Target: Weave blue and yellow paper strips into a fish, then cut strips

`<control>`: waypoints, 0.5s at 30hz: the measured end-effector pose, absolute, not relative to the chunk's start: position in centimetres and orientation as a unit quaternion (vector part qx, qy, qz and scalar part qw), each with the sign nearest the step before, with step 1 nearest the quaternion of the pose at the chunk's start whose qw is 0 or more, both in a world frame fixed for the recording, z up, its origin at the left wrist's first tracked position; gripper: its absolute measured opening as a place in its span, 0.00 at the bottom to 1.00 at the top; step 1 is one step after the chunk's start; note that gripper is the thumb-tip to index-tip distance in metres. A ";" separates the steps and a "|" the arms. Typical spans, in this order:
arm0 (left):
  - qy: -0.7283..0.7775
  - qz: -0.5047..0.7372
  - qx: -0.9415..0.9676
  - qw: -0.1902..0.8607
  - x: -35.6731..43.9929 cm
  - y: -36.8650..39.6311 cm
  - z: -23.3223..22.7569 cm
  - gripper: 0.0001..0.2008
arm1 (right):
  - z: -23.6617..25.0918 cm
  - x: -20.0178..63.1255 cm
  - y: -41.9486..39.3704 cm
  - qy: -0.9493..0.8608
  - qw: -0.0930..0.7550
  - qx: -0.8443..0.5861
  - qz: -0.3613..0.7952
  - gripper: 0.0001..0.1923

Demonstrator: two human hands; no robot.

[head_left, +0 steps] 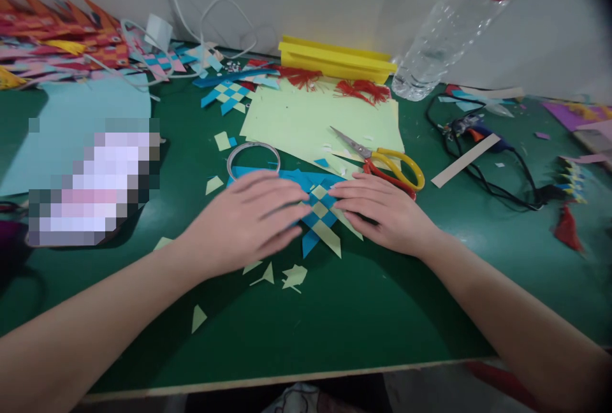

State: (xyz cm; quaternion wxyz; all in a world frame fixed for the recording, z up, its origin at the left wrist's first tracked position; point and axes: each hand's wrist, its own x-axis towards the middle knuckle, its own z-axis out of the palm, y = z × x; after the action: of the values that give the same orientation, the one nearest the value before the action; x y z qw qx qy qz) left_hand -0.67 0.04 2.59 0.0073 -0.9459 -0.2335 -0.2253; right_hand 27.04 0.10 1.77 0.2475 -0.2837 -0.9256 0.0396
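Note:
A woven piece of blue and pale-green paper strips (320,210) lies on the green table between my hands, its loose ends pointing toward me. My left hand (253,222) reaches over it from the left, palm down, fingers stretched out, hiding that side of the weave. From the right, my right hand (387,212) has its extended fingertips at the other edge of the weave. Whether the fingertips press on the paper I cannot tell. Blue paper (299,178) extends behind the weave. Beyond my right hand lie scissors (382,159) with yellow and red handles, blades apart.
A tape roll (253,157) sits behind my left hand. Pale-green paper sheets (310,110) lie farther back, near a folded yellow strip (335,59) and a clear bottle (440,37). A blurred-out phone (95,187) is at left. A black cord (482,177) loops at right. Paper scraps (294,276) lie in front.

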 end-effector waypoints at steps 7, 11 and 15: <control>-0.450 -0.177 -0.871 0.086 -2.4 2.3 1.5 0.16 | 1.5 27.6 0.4 -0.922 0.256 -0.287 0.042 0.09; -0.446 -0.163 -0.873 0.110 -2.5 2.2 1.0 0.11 | 1.1 27.8 0.7 -0.916 0.267 -0.294 0.049 0.09; -0.437 -0.181 -0.873 0.121 -2.6 2.2 1.3 0.06 | 1.2 27.7 0.7 -0.911 0.277 -0.301 0.048 0.10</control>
State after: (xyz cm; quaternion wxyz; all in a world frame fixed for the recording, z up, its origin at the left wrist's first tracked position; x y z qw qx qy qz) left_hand -2.64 2.17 1.28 0.1210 -0.8727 -0.4370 -0.1811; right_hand 27.72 0.70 1.20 0.2771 -0.3015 -0.9111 0.0477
